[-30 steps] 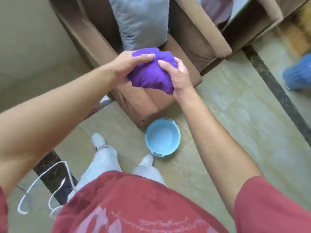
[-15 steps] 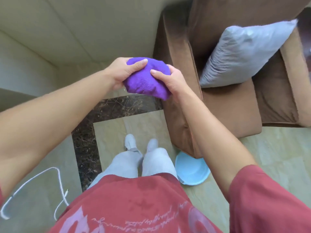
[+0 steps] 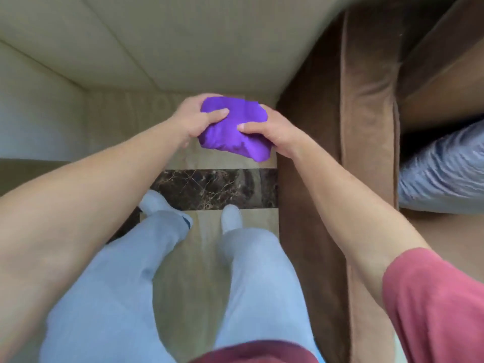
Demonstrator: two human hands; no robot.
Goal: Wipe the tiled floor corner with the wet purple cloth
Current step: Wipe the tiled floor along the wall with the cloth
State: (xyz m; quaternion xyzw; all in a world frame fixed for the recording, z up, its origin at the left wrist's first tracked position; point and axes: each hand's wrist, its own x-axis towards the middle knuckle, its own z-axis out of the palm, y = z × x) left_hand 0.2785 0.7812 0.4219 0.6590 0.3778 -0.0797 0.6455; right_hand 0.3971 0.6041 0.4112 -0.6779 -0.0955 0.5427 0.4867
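The purple cloth is bunched into a wad, held in the air in front of me, above the floor. My left hand grips its left side with the thumb on top. My right hand grips its right side. Below the cloth lies the tiled floor corner, beige tile where two walls meet, crossed by a dark marble strip. My feet in pale socks stand just short of that strip.
A brown sofa armrest runs close along the right side of the corner, with a grey cushion on its seat. Beige walls close off the far side and the left.
The view has swung left and down from the sofa to the floor corner. I have stepped closer to the wall. The blue basin has left the view. Both hands still hold the cloth.
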